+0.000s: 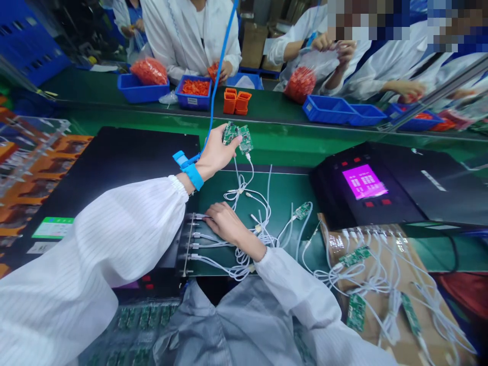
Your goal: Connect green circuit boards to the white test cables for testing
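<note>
My left hand [219,150], with a blue band at its wrist, is raised above the bench and pinches two green circuit boards [246,140] side by side. A white cable [249,165] hangs from the lower edge of the right board. Lower down, my right hand [226,223] reaches left, its fingers closed at a white cable plug [200,217] on the top port of a black box [179,249]; fingers partly hide the plug. Below it, several more white plugs sit in the box's ports. Their cables form a tangle [244,254] beneath my right wrist.
At right stands a black tester [346,188] with a lit pink screen; cabled boards [356,310] lie on brown cardboard near it. Across the bench, people in white coats handle orange parts beside blue bins [143,92]. A blue cord [215,86] rises from my left wrist.
</note>
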Tool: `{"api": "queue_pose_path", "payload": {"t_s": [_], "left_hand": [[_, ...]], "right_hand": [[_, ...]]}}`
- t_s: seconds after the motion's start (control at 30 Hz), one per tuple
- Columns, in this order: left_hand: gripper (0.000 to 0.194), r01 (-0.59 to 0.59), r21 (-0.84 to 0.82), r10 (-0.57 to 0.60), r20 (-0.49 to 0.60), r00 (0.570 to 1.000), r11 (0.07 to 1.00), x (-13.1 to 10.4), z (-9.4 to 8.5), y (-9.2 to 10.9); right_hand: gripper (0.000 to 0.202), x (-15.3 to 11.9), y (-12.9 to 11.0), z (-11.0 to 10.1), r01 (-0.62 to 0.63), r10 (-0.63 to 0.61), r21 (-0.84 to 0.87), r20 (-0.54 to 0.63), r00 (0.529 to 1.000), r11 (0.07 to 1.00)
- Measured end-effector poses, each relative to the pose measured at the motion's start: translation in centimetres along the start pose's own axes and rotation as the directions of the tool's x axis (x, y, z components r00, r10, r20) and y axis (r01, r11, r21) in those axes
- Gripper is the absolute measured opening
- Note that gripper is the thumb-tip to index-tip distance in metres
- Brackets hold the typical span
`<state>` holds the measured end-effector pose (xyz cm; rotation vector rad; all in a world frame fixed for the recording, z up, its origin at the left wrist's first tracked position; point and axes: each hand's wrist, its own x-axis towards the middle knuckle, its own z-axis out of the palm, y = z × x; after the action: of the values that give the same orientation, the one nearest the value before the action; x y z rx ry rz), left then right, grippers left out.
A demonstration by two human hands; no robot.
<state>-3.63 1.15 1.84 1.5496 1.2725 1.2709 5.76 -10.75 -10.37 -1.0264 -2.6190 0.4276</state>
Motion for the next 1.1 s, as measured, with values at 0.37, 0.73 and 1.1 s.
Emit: {"api": "queue_pose_path", "payload": {"t_s": [0.37, 0.73, 1.1], "left_hand": [[0.005, -0.037, 0.121, 0.035, 0.013, 0.999, 0.992, 0.3, 0.3, -0.2], [0.015, -0.087, 0.163, 0.083, 0.030, 0.996, 0.983, 0.5, -0.2, -1.0], [0.018, -0.024, 0.110, 0.022, 0.027, 0.999, 0.994, 0.4, 0.0, -0.2]], "right_hand": [[0.015, 0.6, -0.4, -0.5, 0.043, -0.043, -0.015, 0.047, 0.998, 0.999], [0.017, 0.0, -0.1, 0.4, -0.021, 0.021, 0.027, 0.015, 1.000, 0.999], [0.020, 0.3, -0.1, 0.3, 0.003, -0.006, 0.046, 0.048, 0.999, 0.999]]}}
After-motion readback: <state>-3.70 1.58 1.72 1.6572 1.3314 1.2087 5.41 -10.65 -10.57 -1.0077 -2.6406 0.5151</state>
